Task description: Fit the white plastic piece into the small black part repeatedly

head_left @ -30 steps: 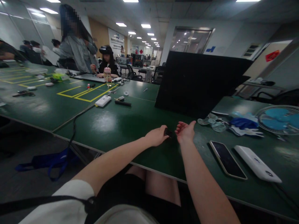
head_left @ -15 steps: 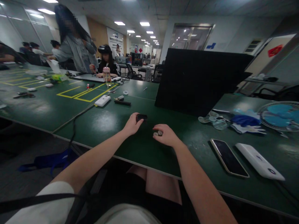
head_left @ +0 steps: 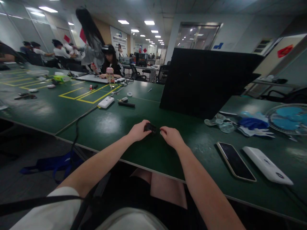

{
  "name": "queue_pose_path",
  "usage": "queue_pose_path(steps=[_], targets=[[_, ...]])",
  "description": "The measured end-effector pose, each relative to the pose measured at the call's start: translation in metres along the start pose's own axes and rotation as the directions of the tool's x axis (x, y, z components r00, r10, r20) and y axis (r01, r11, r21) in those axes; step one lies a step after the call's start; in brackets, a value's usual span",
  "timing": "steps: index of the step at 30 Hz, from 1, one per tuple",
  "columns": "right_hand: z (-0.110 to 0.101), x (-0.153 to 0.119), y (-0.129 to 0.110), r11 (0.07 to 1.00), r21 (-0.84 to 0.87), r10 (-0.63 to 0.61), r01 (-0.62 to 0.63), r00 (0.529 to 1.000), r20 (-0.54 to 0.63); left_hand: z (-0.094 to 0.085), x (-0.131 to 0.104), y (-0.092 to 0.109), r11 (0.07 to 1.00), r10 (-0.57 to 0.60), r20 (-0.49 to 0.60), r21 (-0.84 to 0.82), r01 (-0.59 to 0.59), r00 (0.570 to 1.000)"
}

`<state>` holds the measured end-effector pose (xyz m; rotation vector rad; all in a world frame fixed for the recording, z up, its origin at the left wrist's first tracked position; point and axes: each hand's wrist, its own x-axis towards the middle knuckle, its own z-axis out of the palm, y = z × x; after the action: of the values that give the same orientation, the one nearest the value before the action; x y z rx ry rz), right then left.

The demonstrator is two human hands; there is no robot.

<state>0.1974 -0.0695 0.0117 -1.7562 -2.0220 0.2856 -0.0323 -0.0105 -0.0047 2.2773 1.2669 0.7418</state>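
Observation:
My left hand [head_left: 139, 131] is closed around a small black plastic object [head_left: 151, 127], gripping it between thumb and fingers just above the green table [head_left: 107, 124]. The object looks dark and hollow on its right side; its exact kind is unclear. Close by on the right, my right hand [head_left: 171, 136] is closed, its thumb and fingertips pinched together and pointing at the black object. A narrow gap separates the two. Whatever the right fingers hold is hidden from view.
A large black panel [head_left: 206, 83] stands beyond my hands. To the right lie a phone [head_left: 236, 161], a white power bank [head_left: 267, 164], gloves [head_left: 254, 126] and a blue fan [head_left: 290, 118]. Another white device [head_left: 106, 102] and a black bar [head_left: 126, 104] lie further left. Co-workers are behind.
My left hand has turned the black object and brought it right and nearer. The right fingers have closed; the small round pale pieces seen in them before are now hidden. A standing person has moved right.

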Motion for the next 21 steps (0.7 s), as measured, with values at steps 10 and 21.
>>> queue_pose_path(steps=[10,21], targets=[[-0.001,-0.005,-0.021,0.977,0.095,-0.164,0.193,0.954,-0.251,0.004,-0.001,0.008,0.999,0.023,0.03,0.027,-0.023,0.999],[0.009,-0.001,-0.038,0.956,-0.043,-0.292,0.29,0.939,-0.182,0.008,-0.001,0.01,0.998,0.042,0.054,-0.049,-0.039,0.998]])
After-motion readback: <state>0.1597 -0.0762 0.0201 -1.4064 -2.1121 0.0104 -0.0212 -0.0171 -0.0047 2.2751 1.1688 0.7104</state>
